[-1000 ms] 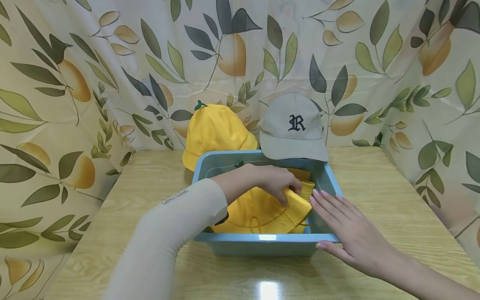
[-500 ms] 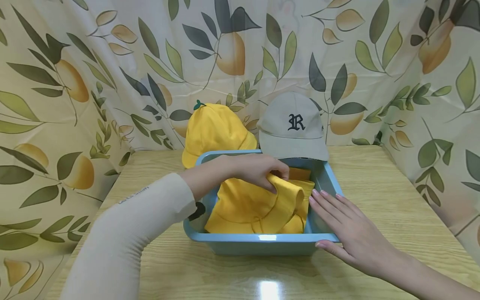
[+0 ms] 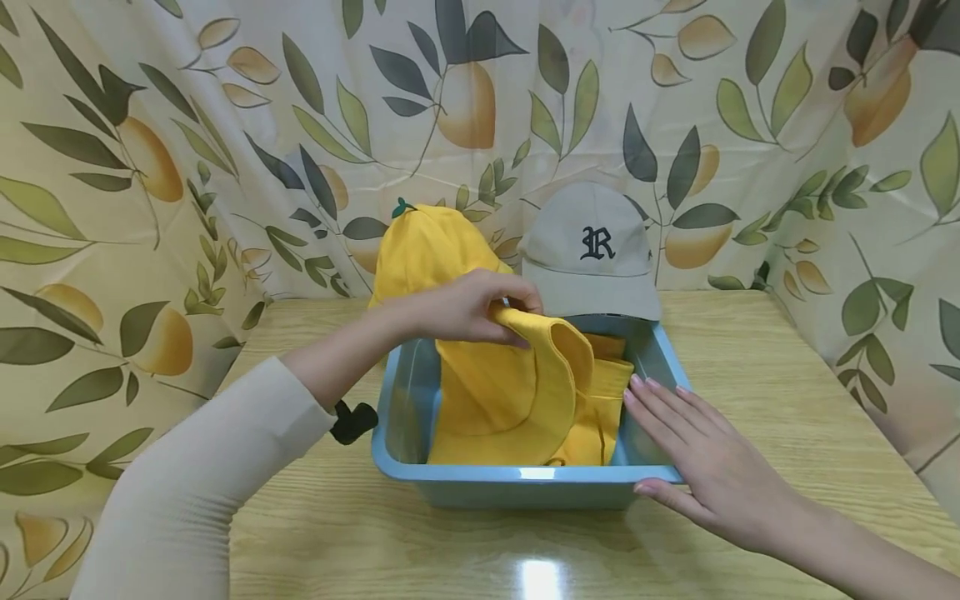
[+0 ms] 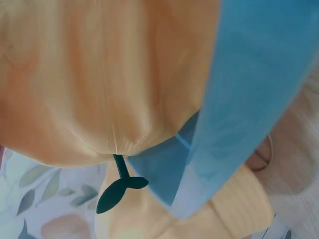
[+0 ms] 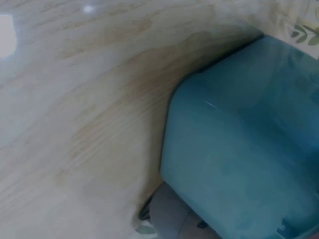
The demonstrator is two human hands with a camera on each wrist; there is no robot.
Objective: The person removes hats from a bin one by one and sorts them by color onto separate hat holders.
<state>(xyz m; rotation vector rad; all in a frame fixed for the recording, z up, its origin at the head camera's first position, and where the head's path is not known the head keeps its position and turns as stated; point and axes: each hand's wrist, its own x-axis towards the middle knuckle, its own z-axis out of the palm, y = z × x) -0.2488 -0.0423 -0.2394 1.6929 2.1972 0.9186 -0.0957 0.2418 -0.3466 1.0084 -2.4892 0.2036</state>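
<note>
My left hand pinches the upper edge of a yellow brimmed hat, which hangs partly inside a blue plastic bin. In the left wrist view the hat's crown bears a dark green sprout beside the bin's wall. More folded yellow fabric lies in the bin behind the held hat. My right hand rests on the bin's right front rim, fingers straight and thumb at the front. The right wrist view shows the bin's outer wall.
Behind the bin, a second yellow hat with a green sprout stands at left. Next to it is a grey cap with a black letter R. A patterned fruit-and-leaf curtain surrounds the wood-grain table.
My left hand has moved left and up, raising the yellow hat's edge higher out of the bin. My right hand has stayed at the bin's rim.
</note>
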